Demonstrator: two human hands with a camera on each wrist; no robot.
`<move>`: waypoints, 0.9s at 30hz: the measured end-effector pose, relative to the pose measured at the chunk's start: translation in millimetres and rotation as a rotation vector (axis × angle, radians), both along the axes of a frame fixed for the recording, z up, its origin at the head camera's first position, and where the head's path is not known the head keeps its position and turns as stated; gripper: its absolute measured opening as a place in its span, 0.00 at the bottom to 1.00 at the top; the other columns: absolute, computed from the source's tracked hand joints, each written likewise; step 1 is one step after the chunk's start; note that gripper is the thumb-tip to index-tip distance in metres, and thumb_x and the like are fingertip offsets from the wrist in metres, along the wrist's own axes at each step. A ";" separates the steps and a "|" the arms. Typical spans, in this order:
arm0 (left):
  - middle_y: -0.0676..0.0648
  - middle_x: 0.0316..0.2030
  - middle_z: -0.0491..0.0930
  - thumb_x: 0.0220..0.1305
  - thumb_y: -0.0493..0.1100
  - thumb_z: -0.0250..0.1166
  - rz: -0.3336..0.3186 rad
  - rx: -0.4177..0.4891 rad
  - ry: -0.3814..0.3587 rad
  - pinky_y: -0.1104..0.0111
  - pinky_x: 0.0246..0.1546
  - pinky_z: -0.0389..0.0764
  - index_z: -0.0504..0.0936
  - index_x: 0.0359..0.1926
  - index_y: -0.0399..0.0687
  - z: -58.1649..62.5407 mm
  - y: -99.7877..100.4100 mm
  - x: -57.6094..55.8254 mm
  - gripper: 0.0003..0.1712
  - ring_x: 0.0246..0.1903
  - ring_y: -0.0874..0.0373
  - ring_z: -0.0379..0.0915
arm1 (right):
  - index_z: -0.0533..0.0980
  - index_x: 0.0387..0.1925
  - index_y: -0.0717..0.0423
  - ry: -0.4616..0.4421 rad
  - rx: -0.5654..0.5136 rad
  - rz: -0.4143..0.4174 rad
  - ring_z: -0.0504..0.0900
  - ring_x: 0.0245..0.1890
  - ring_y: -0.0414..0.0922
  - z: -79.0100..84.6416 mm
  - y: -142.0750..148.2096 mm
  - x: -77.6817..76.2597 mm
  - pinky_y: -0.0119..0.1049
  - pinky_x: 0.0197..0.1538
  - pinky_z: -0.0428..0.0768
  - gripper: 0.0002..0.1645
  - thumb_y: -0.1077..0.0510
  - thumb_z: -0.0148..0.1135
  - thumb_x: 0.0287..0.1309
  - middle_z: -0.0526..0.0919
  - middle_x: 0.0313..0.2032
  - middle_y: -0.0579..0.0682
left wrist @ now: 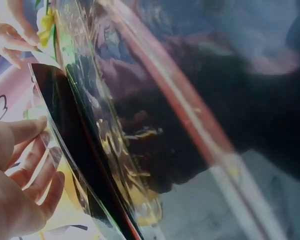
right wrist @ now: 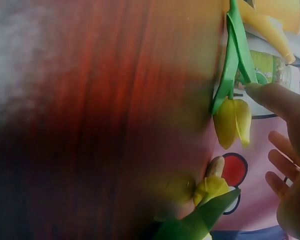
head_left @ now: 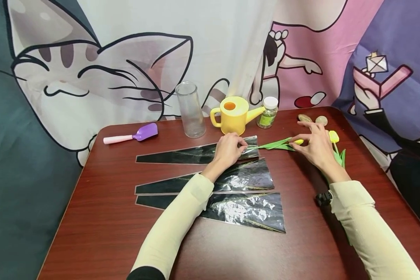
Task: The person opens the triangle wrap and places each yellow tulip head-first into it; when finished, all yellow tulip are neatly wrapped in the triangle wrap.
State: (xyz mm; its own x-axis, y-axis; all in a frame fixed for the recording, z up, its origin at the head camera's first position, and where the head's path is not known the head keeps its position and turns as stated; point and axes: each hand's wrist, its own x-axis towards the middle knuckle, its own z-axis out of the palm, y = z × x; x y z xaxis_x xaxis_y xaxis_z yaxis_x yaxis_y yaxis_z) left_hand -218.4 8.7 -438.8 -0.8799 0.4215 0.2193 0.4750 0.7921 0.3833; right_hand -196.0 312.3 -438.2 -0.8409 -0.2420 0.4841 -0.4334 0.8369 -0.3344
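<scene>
My left hand (head_left: 228,149) pinches the open edge of a clear and black plastic flower sleeve (left wrist: 60,95); thumb and fingers lie either side of the film in the left wrist view. Off to the right, my right hand (head_left: 315,147) holds a yellow tulip (right wrist: 232,122) with thumb and forefinger near its head and leaves. The tulip lies sideways, its green stem running left into the sleeve's wide end. Two more sleeves (head_left: 243,175) are laid out below the first. A second yellow tulip (head_left: 333,137) is beside my right hand, partly hidden by it.
Along the back of the table (head_left: 101,217) stand a clear glass vase (head_left: 191,112), a yellow watering can (head_left: 233,116) and a white-capped jar (head_left: 267,113). A purple shovel with a pink handle (head_left: 133,134) lies at the back left. Two stones (head_left: 321,120) are at the back right.
</scene>
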 end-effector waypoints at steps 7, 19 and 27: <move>0.58 0.35 0.80 0.63 0.47 0.68 0.001 0.001 0.009 0.66 0.48 0.74 0.90 0.36 0.59 0.8 -0.1 0.1 0.05 0.40 0.60 0.75 | 0.88 0.27 0.52 -0.035 0.068 0.007 0.64 0.58 0.65 -0.3 0.7 -9.5 0.61 0.46 0.60 0.08 0.58 0.79 0.42 0.69 0.64 0.61; 0.58 0.35 0.80 0.62 0.46 0.69 -0.004 0.020 0.010 0.66 0.47 0.74 0.90 0.35 0.57 -2.5 -0.2 0.1 0.04 0.40 0.59 0.75 | 0.88 0.28 0.51 -0.093 0.162 0.039 0.62 0.63 0.63 -0.2 -3.4 -14.3 0.61 0.53 0.59 0.07 0.59 0.79 0.43 0.68 0.66 0.60; 0.59 0.33 0.80 0.63 0.47 0.69 -0.013 0.029 0.028 0.68 0.45 0.74 0.90 0.35 0.58 -3.0 -1.7 -0.2 0.04 0.37 0.61 0.74 | 0.88 0.27 0.49 -0.086 0.158 0.054 0.61 0.65 0.61 -1.8 -4.0 -15.1 0.61 0.52 0.60 0.06 0.59 0.79 0.42 0.69 0.65 0.60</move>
State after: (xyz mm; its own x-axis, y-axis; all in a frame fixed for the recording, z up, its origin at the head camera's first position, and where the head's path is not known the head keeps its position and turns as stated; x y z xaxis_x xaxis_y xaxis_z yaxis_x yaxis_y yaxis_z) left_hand -218.6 7.0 -441.8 -0.8676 0.4260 0.2566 0.4963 0.7744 0.3924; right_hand -211.1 308.3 -440.0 -0.8611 -0.3554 0.3636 -0.4549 0.8580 -0.2387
